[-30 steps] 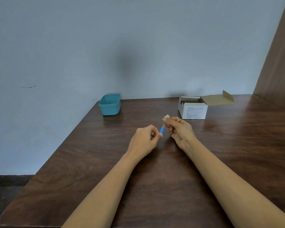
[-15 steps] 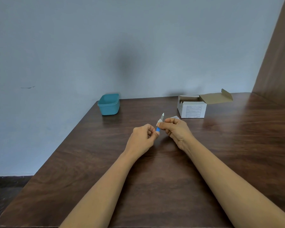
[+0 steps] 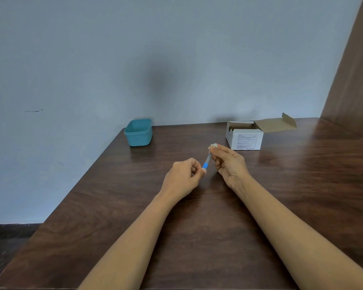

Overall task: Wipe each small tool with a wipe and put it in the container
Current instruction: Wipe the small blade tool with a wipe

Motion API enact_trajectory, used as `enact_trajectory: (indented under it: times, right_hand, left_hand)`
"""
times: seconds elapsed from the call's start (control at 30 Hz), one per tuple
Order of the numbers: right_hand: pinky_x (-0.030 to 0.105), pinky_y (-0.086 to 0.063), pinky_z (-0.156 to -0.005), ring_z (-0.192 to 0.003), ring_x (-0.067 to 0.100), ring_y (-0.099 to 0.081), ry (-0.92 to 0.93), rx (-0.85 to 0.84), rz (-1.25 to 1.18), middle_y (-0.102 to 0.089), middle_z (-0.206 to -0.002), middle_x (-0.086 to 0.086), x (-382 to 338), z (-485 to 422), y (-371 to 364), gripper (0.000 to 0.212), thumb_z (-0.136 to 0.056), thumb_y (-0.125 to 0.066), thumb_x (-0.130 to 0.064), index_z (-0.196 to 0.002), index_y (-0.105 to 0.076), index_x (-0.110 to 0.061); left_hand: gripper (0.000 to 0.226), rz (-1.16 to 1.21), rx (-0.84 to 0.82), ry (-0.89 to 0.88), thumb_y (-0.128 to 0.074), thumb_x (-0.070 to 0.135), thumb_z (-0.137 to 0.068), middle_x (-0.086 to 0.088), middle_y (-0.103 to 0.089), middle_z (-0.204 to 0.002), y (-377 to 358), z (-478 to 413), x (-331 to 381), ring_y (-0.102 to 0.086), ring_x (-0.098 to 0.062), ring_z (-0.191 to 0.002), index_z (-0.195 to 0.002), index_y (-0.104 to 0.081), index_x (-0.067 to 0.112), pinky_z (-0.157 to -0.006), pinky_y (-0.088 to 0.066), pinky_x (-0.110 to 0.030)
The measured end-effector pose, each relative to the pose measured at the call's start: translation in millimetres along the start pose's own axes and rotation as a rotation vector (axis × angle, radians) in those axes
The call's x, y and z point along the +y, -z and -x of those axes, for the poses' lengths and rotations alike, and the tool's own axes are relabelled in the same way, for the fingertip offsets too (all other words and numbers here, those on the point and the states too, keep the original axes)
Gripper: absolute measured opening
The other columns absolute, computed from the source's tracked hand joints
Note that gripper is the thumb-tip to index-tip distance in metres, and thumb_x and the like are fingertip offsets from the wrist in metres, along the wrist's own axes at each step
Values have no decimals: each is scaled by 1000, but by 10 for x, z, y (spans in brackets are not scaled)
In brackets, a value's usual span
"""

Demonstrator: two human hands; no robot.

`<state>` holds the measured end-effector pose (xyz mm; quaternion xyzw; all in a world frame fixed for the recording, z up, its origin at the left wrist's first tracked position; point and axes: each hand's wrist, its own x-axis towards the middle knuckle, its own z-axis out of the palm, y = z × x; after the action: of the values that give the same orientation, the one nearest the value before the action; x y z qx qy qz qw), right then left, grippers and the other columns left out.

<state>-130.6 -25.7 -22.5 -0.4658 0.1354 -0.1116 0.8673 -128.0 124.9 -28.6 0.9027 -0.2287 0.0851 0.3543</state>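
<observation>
Surface [image 3: 302,185]: dark wood, both my forearms reaching over it from 6 o'clock.

Box [image 3: 246,141]: white carton, flap thrown open, at 1 o'clock from my hands and well apart from the container. Contents not visible.

Container [image 3: 138,133]: teal tub, no lid, at the far left corner. From my left hand it lies at about 10 to 11 o'clock, well apart. I cannot see inside it.

Left hand [image 3: 182,181]: fingers curled, thumb and forefinger pinching the blue lower end of the tool.

Right hand [image 3: 231,164]: fingers curled, fingertips pinching the wipe at the tool's upper end.

Tool [image 3: 206,162]: held clear of the surface between the two hands, its long axis running from 7 o'clock at the blue end to 1 o'clock at the pale tip.

Wipe [image 3: 213,147]: small white wad at the tip. Whether it wraps the tip fully I cannot tell.

Assessment: wiping is in hand and the drop into the container is not yet done. The left hand is the nearer to the container and already holds the tool, so I judge the carry falls to it, once the right hand lets the wipe slide off.
</observation>
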Motion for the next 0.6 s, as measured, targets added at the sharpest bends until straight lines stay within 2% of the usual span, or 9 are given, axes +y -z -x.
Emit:
enact_trajectory:
  times: [0.13, 0.23, 0.3, 0.4, 0.43, 0.6]
  right_hand:
    - [13, -42, -53, -68, 8, -61, -2, 46, -78, -72, -75, 0, -59, -4, 26, 15, -76, -75, -3, -89, -70, -10]
    - [13, -42, -55, -68, 8, -63, 1, 53, -105, -71, -79, 1, -102, -13, 47, 12, -79, -71, -2, -87, -69, -11]
    - [13, -44, -55, -71, 9, -65, -1, 19, -96, -72, -80, 2, -107, -10, 50, 11, -83, -67, -2, -89, -69, -11]
    - [14, -44, -57, -73, 9, -67, 39, -75, 34, -71, -82, 2, -81, 21, 31, 13, -87, -63, -3, -92, -70, -13]
    - [15, -43, -58, -72, 8, -68, 61, -108, 94, -71, -82, 2, -66, 38, 18, 13, -87, -63, -4, -91, -71, -14]
    - [20, -40, -61, -73, 9, -68, 180, -199, 338, -73, -84, 2, -19, 123, -60, 13, -84, -68, -9, -85, -73, -21]
  left_hand:
    - [15, -98, -37, 2, -60, 40, -91, 8, -63, -78, 22, 10, 10, -59, -10, -68, -91, -61, 25, -64, -53, -32]
    - [14, -78, 8, 34, -60, 39, -91, 6, -65, -76, 32, 6, 6, -61, -12, -69, -90, -61, 25, -64, -54, -33]
    - [15, 39, 74, 83, -62, 38, -90, 7, -65, -74, 36, -7, -19, -59, -8, -66, -87, -63, 24, -65, -54, -30]
    - [18, 238, 145, 141, -65, 36, -88, 5, -69, -78, 50, -21, -42, -55, -4, -65, -85, -67, 19, -59, -44, -9]
    - [19, 284, 159, 151, -65, 35, -88, 2, -70, -79, 54, -24, -40, -54, -3, -65, -85, -69, 17, -57, -42, -7]
    - [19, 521, 148, 230, -66, 32, -89, 10, -64, -68, 70, -29, -12, -51, 2, -55, -88, -71, 14, -58, -39, -14]
